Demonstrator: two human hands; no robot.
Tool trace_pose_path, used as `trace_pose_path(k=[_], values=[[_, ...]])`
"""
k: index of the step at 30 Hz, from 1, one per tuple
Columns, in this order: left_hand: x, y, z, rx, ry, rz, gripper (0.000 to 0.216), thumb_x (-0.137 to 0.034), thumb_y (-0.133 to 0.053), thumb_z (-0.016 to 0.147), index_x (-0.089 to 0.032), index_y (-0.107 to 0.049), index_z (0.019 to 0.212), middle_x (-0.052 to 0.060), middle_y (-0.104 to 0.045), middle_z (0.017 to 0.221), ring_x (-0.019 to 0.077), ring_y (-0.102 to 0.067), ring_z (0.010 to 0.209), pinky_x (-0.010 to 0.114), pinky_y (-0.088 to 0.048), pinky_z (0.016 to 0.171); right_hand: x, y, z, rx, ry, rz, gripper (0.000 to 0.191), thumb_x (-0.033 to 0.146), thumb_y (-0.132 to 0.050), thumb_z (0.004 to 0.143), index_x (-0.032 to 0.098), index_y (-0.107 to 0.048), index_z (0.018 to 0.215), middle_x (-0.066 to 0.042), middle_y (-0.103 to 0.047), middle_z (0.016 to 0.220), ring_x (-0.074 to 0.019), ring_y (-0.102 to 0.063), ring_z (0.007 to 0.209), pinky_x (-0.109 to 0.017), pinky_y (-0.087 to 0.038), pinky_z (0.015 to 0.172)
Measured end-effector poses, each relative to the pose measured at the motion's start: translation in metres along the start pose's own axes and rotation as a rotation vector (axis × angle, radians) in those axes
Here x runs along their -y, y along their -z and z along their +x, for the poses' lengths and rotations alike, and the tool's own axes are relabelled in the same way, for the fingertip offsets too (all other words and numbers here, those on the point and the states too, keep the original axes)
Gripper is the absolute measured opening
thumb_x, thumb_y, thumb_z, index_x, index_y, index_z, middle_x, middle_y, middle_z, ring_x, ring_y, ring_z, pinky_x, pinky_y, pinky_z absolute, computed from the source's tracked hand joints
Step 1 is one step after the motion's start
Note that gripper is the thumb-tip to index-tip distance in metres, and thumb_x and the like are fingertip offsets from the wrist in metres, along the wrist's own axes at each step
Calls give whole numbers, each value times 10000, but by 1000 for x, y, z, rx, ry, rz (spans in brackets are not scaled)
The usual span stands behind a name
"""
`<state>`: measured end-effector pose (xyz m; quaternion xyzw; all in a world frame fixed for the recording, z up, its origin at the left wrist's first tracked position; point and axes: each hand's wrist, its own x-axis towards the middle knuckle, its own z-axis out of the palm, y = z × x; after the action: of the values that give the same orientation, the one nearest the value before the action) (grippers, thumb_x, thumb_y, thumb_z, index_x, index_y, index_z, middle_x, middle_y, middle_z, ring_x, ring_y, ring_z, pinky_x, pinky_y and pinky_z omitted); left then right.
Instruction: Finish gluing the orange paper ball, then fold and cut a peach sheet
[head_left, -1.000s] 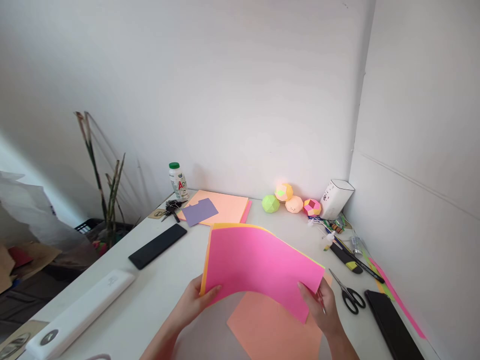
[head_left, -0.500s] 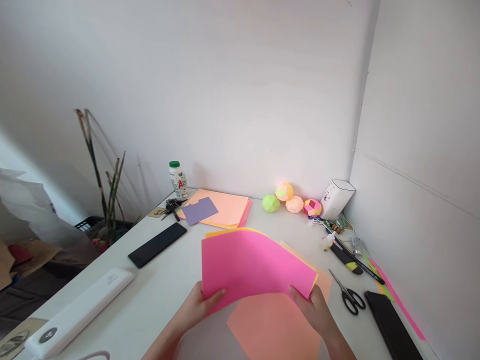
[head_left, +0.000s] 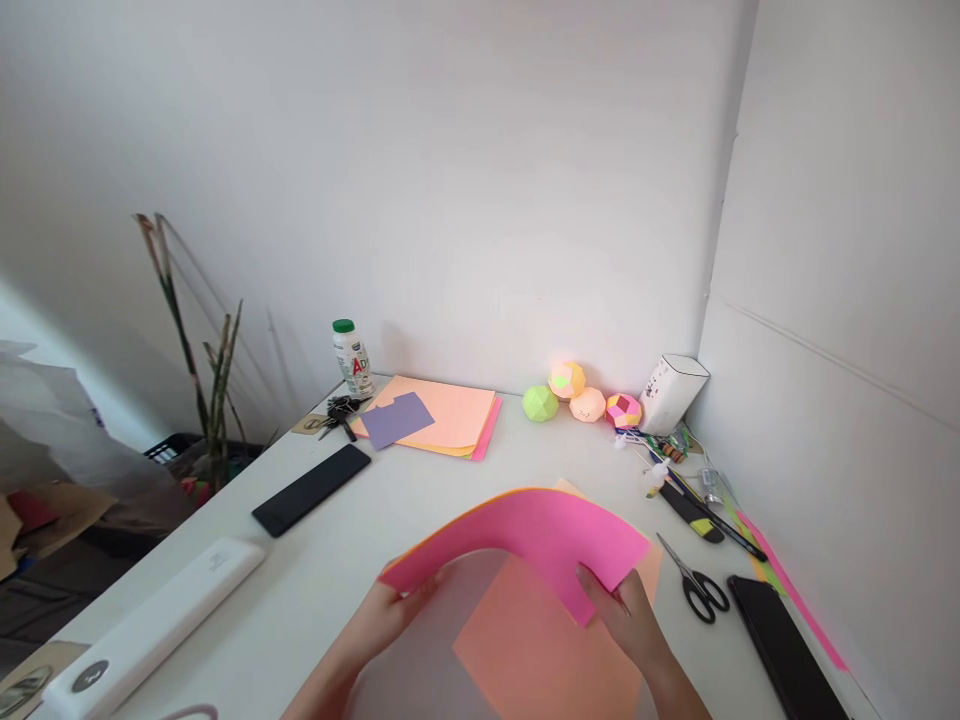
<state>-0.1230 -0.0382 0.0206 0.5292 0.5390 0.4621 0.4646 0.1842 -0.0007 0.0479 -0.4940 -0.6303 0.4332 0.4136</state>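
Note:
Between my two hands a pink sheet of paper (head_left: 525, 525) arches upward, with an orange-yellow edge showing behind it. My left hand (head_left: 394, 607) is closed on its left end, thumb on the near side. The right end is pinched by my right hand (head_left: 619, 610), thumb over the pink face. Beneath them a peach sheet (head_left: 540, 650) lies on the table, partly covered by the pink paper and my right hand. How many sheets I hold I cannot tell.
Scissors (head_left: 697, 588), a black phone (head_left: 787, 650) and a utility knife (head_left: 691, 512) lie to the right. Paper balls (head_left: 540, 404) sit by the wall. At the back left are stacked sheets (head_left: 457, 410), a bottle (head_left: 352, 360) and a black slab (head_left: 311, 490); a white device (head_left: 154, 630) lies nearer.
The held paper has come down and tipped, its left end dropping and its arch growing stronger. Both hands keep their hold in nearly the same places.

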Motion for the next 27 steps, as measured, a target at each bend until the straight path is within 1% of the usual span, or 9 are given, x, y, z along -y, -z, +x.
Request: trace_pose_path(k=[2,4,8,11,15,19,21,24,27], values=[[4,-2,1,-88,60,4,353,-554,-633,751,-209,-705,768,50,-702,692,285,-673,757,336,-571,612,1,0,0,47,23,-23,299,452,-606,838,181,-647,720,18,-531,554,-125,-477,482,-235,-447,444],[7,-2,3,-191,130,-38,381,-575,-654,717,-196,-674,692,32,-668,603,274,-663,667,332,-559,562,0,-1,1,101,24,-69,255,424,-583,859,187,-662,810,4,-588,632,-138,-523,535,-247,-477,503],[2,8,18,-439,289,-300,311,-451,-713,702,-154,-650,767,68,-694,659,276,-675,636,355,-553,563,-10,-1,1,139,29,-222,276,409,-584,856,227,-649,1053,-57,-675,970,-207,-629,827,-328,-526,755],[-4,22,41,-560,348,-403,224,-311,-668,762,-132,-621,888,100,-714,745,259,-691,662,346,-551,575,-23,-1,1,131,13,-283,307,414,-580,854,251,-637,1108,-74,-679,1041,-232,-637,911,-362,-523,801],[-1,37,86,-614,405,-366,206,-224,-578,866,-108,-586,1036,101,-703,906,206,-690,759,309,-552,653,-32,-3,1,130,33,-411,325,393,-581,842,250,-635,1129,-91,-678,1041,-259,-634,962,-389,-517,818],[7,40,117,-585,520,-261,299,-318,-566,912,-148,-561,1157,76,-618,1111,188,-636,917,372,-552,772,-29,-6,4,265,48,-622,323,294,-520,870,200,-595,1169,-111,-639,1070,-257,-594,1047,-410,-467,919],[8,40,121,-568,535,-186,318,-329,-572,908,-161,-555,1177,76,-596,1156,200,-620,965,398,-542,806,-27,-6,4,298,62,-666,311,257,-507,874,191,-584,1168,-112,-629,1074,-251,-580,1061,-409,-451,941],[1,43,114,-585,463,-51,350,-305,-587,888,-137,-541,1192,105,-598,1168,246,-605,1021,433,-514,855,-26,-5,4,301,80,-686,301,231,-494,880,191,-575,1167,-108,-620,1074,-246,-576,1048,-403,-463,918],[-24,41,103,-620,340,45,582,-341,-603,830,-51,-428,1303,219,-539,1261,396,-469,1218,488,-442,940,-25,-7,2,300,112,-712,300,204,-493,875,187,-574,1163,-103,-625,1047,-245,-578,1017,-401,-477,887]])
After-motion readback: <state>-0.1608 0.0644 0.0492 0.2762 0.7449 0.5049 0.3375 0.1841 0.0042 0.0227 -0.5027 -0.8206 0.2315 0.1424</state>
